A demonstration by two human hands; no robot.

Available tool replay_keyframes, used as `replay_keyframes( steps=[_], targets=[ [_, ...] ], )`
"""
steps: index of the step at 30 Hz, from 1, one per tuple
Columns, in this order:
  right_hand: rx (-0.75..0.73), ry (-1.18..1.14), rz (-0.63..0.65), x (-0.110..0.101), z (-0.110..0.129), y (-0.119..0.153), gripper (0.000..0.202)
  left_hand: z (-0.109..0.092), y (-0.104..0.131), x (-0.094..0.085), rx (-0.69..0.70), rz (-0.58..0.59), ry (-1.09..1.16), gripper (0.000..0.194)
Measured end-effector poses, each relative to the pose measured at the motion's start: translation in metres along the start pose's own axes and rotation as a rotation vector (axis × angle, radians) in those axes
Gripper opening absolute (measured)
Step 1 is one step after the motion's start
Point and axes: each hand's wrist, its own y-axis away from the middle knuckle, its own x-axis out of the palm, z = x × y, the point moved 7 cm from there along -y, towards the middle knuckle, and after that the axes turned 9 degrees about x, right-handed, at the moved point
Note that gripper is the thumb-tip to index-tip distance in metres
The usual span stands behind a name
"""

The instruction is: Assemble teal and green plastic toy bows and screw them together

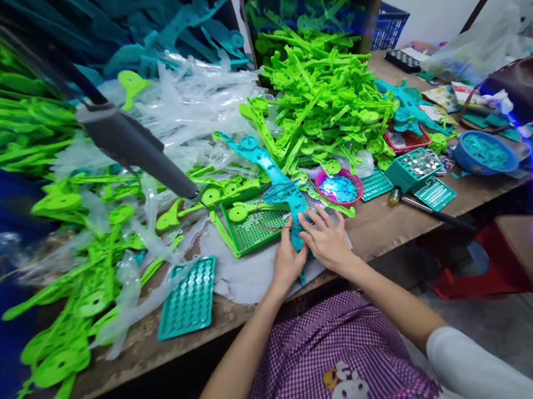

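Note:
A long, shiny blue plastic part (269, 169) with a round disc near its far end lies slanting away from me over a green mesh basket (257, 238). My left hand (289, 260) is closed on the near end of this part from its left side. On the other side, my right hand (327, 238) has thumb and index finger against the same end, its other fingers stretched forward. Under the blue part, a light-green part (243, 212) with a rounded end rests across the basket. A pink bowl (358, 188) of small blue pieces stands just beyond my right fingers.
Light-green parts (325, 95) form a big heap at the back, beside clear plastic bags (199, 95). A grey tool (136, 146) hangs at left. Teal trays (188, 296) lie left and right. A screwdriver-like tool (430, 210) and a blue bowl (486, 151) are at right.

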Motion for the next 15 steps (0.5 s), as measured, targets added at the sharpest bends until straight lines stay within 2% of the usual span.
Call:
replay_keyframes(
  steps=[3, 7, 9, 12, 13, 15],
  targets=[
    [0.038, -0.116, -0.016, -0.011, -0.001, 0.018, 0.044, -0.002, 0.001, -0.001, 0.02, -0.003, 0.062, 0.075],
    [0.223, -0.435, -0.16, -0.026, -0.014, 0.04, 0.043, -0.001, 0.002, 0.0, 0.042, -0.002, 0.127, 0.09],
    [0.292, -0.58, -0.116, -0.016, -0.016, 0.033, 0.045, -0.003, 0.001, 0.001, 0.118, -0.01, 0.118, 0.09],
    [0.326, -0.738, 0.053, 0.011, -0.011, 0.009, 0.043, -0.007, 0.001, 0.002, 0.255, 0.001, 0.033, 0.083],
    [0.322, -0.767, 0.068, 0.014, -0.009, 0.002, 0.04, -0.01, 0.002, 0.002, 0.294, 0.009, -0.016, 0.079],
    [0.289, -0.788, 0.016, 0.006, -0.006, -0.003, 0.033, -0.02, 0.011, -0.002, 0.36, 0.015, -0.113, 0.071]
  ],
)
